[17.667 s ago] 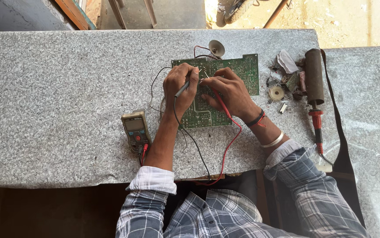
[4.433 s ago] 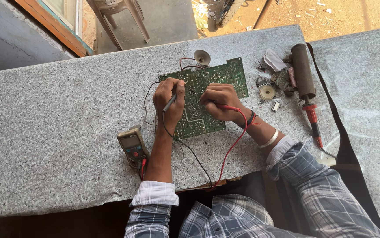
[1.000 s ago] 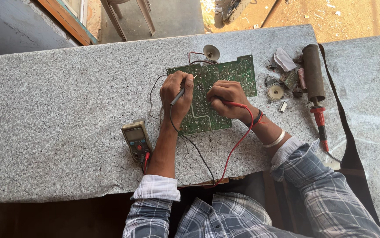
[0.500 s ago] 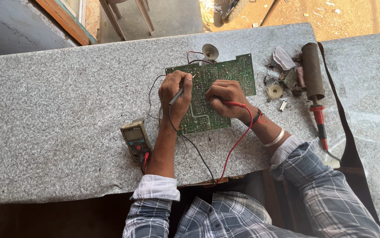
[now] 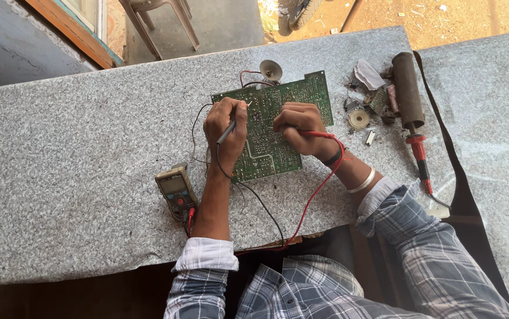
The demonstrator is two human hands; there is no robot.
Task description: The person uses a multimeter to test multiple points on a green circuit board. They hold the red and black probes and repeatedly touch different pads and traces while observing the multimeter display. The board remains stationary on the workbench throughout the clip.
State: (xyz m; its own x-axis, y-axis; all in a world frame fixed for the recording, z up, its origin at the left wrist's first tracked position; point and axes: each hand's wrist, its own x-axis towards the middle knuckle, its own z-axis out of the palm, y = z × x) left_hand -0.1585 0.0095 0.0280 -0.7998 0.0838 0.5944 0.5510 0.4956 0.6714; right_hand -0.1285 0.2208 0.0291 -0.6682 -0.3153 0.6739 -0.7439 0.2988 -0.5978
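Resting under both hands' fingers [image 5: 293,118]: circuit board [image 5: 266,147]

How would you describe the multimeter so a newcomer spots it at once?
Start at the grey speckled counter and find the green circuit board under both hands. Follow the left hand down its forearm: the multimeter lies flat just outside that arm, near the counter's front edge. It is the only handheld box with a screen, and the red lead and black lead run toward it.

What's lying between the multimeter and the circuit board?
In the head view, the left forearm and the black lead cross between multimeter and circuit board.
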